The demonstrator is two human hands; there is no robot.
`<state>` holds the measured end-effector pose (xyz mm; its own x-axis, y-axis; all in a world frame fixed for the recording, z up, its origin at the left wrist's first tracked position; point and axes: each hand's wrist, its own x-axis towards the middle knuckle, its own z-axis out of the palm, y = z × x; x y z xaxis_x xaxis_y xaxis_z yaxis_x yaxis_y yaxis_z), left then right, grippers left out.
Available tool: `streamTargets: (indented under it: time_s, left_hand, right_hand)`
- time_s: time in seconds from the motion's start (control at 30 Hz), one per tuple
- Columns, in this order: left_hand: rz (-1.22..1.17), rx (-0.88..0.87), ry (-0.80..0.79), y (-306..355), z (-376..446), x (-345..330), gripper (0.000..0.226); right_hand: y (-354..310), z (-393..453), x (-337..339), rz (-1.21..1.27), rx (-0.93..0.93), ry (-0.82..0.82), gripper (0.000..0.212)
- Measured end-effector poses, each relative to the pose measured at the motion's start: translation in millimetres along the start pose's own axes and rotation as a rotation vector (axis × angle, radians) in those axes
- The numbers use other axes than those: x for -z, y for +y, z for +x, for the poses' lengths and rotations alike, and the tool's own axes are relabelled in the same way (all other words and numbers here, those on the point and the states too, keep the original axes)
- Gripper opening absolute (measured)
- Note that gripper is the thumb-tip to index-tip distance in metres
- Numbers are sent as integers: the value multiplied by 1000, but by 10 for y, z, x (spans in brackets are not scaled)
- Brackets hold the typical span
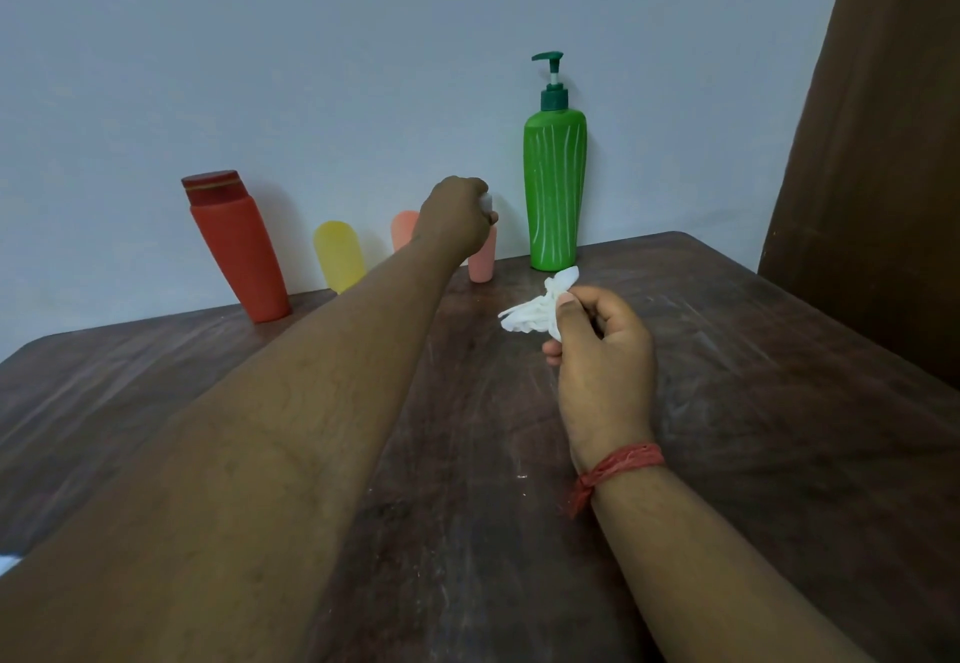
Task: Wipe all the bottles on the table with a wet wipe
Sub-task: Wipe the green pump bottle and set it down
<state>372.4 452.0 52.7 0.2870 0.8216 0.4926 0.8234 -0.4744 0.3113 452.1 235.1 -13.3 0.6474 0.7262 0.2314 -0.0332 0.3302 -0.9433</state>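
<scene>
L grip (pixel 457 215) clamped on pink bottle (pixel 482 262) top; R grip (pixel 597 345) pinches wipe (pixel 530 311)

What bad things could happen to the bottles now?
The left hand grips the top of a small pink bottle that stands close to the tall green pump bottle; lifting it carelessly might bump the green one over.

The left arm reaches past the yellow bottle and another pink bottle, so pulling back could knock them.

The right hand only pinches the wipe, so it might slip out.
</scene>
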Motion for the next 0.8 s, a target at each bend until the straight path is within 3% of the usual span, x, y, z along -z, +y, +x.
streamTargets:
  time_s: [0.5, 0.8]
  left_hand:
    - [209, 1, -20, 4, 6, 74, 36]
    - [169, -4, -24, 37, 25, 145, 41]
  right_hand:
    - [-6, -6, 5, -38, -17, -22, 12]
    - [-10, -18, -5, -54, -2, -37, 15]
